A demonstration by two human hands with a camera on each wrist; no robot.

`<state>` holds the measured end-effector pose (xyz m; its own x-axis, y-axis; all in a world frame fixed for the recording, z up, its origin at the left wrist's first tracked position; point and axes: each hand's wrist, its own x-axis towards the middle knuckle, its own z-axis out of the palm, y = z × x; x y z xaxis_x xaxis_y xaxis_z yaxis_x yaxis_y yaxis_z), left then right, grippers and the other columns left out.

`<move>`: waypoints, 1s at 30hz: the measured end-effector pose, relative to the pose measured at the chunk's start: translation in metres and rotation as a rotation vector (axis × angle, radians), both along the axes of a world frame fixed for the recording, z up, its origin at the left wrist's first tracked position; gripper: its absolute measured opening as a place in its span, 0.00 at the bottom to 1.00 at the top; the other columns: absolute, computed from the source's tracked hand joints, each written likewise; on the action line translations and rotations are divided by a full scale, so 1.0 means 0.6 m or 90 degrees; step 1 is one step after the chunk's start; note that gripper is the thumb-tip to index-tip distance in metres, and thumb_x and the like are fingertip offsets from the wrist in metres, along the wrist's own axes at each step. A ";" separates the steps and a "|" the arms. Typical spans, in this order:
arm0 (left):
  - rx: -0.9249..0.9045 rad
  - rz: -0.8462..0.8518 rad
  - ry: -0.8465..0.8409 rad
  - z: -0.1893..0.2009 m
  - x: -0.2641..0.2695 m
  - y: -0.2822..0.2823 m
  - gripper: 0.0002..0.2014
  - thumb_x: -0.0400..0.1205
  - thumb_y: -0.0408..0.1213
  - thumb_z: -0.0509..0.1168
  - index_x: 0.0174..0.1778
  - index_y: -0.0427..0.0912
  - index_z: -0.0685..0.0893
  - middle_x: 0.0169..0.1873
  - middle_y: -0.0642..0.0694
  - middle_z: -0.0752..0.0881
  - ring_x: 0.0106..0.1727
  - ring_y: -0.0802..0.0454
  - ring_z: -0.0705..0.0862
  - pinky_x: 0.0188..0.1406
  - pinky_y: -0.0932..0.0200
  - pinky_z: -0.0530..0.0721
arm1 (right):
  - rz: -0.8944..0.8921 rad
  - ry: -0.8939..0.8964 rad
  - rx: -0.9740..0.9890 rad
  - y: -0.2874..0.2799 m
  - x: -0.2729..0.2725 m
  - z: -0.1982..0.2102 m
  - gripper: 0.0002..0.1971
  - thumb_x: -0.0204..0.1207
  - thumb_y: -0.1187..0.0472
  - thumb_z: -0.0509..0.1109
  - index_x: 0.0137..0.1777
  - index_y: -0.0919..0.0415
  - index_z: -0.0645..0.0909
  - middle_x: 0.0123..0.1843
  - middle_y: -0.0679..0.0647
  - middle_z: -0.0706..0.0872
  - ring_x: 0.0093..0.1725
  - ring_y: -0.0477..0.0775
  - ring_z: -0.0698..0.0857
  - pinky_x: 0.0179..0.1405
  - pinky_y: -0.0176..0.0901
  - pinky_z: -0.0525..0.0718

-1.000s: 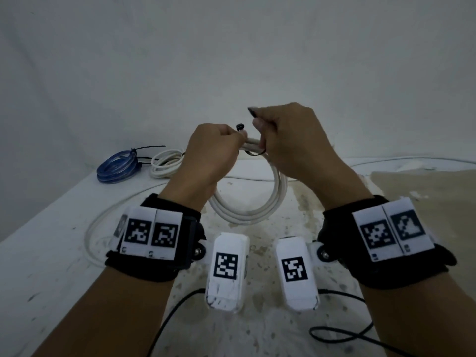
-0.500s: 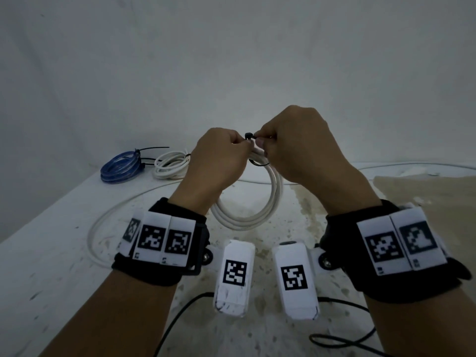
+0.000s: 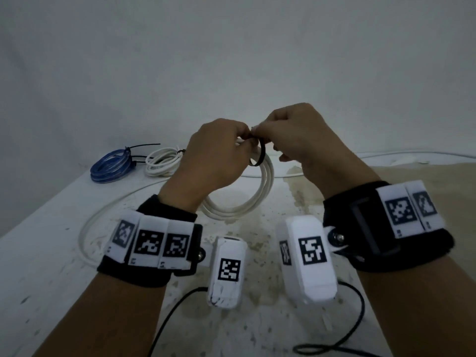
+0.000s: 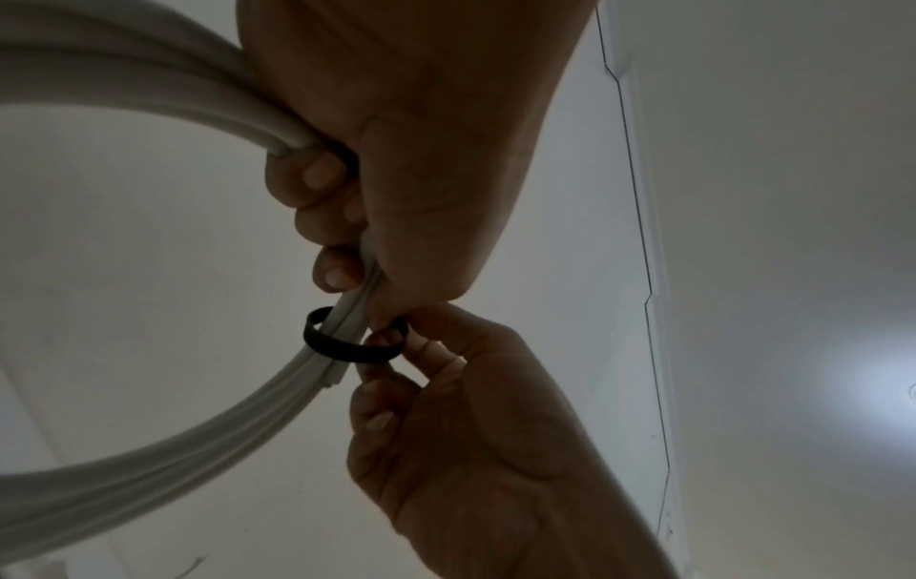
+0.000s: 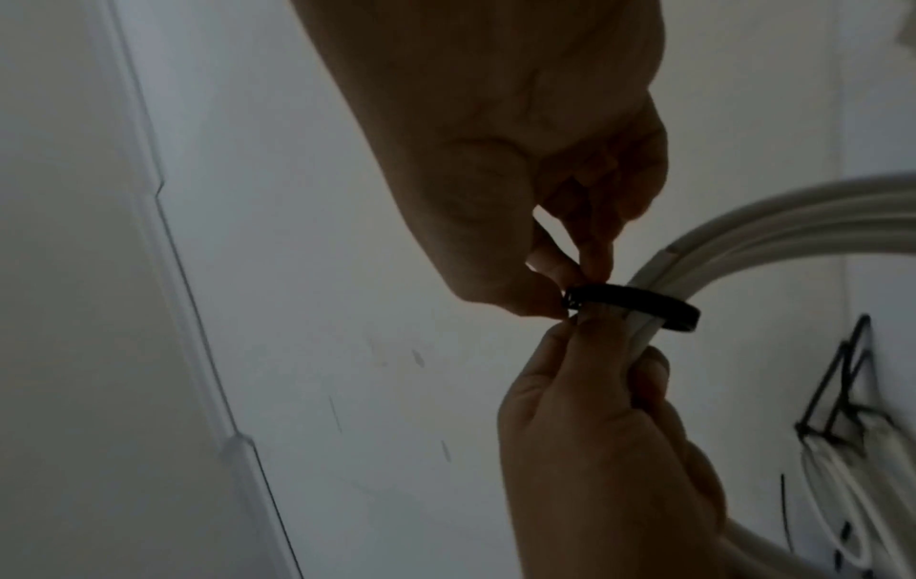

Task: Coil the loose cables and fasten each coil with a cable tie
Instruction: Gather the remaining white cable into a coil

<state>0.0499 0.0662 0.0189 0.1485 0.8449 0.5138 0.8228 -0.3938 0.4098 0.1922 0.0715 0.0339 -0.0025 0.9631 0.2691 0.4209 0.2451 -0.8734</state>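
Note:
My left hand (image 3: pixel 226 150) grips the top of a thick white cable coil (image 3: pixel 257 197), which hangs above the table. A black cable tie (image 3: pixel 260 155) forms a loose loop round the coil's strands just beside that grip. My right hand (image 3: pixel 270 136) pinches the tie at its head between thumb and fingertips. In the left wrist view the left hand (image 4: pixel 347 219) curls round the coil (image 4: pixel 149 442), and the tie (image 4: pixel 347 348) circles it loosely. In the right wrist view the right hand (image 5: pixel 570 270) holds the tie (image 5: pixel 639 303) next to the coil (image 5: pixel 743 231).
A blue coil (image 3: pixel 109 164) and a thin white coil (image 3: pixel 162 163), both with black ties, lie at the table's back left. A loose white cable (image 3: pixel 88 228) curves across the left of the table (image 3: pixel 38 266). A black cord (image 3: pixel 355 331) trails at the front.
Both hands have stayed together at the coil's top and shifted slightly. The right hand has turned, and the tie's loop now hangs wider and plainer round the strands.

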 end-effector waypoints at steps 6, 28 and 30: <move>0.019 -0.069 -0.025 0.009 0.008 -0.008 0.11 0.79 0.49 0.64 0.44 0.52 0.91 0.35 0.55 0.88 0.41 0.51 0.85 0.46 0.50 0.84 | 0.034 0.236 -0.159 0.003 0.014 0.006 0.05 0.72 0.62 0.72 0.35 0.57 0.83 0.31 0.50 0.81 0.32 0.49 0.74 0.30 0.42 0.72; -0.160 -0.197 -0.338 -0.011 0.054 -0.023 0.12 0.88 0.35 0.57 0.40 0.42 0.80 0.18 0.60 0.77 0.17 0.67 0.74 0.18 0.80 0.66 | -0.067 -0.025 0.154 0.038 0.040 -0.012 0.16 0.77 0.53 0.74 0.33 0.63 0.80 0.27 0.52 0.79 0.29 0.50 0.77 0.35 0.45 0.79; -0.174 -0.205 -0.331 -0.012 0.055 -0.023 0.13 0.89 0.34 0.57 0.40 0.40 0.80 0.17 0.61 0.76 0.17 0.66 0.74 0.18 0.80 0.66 | -0.074 -0.039 0.158 0.044 0.043 -0.016 0.17 0.76 0.53 0.75 0.29 0.59 0.77 0.24 0.47 0.75 0.26 0.47 0.74 0.33 0.44 0.76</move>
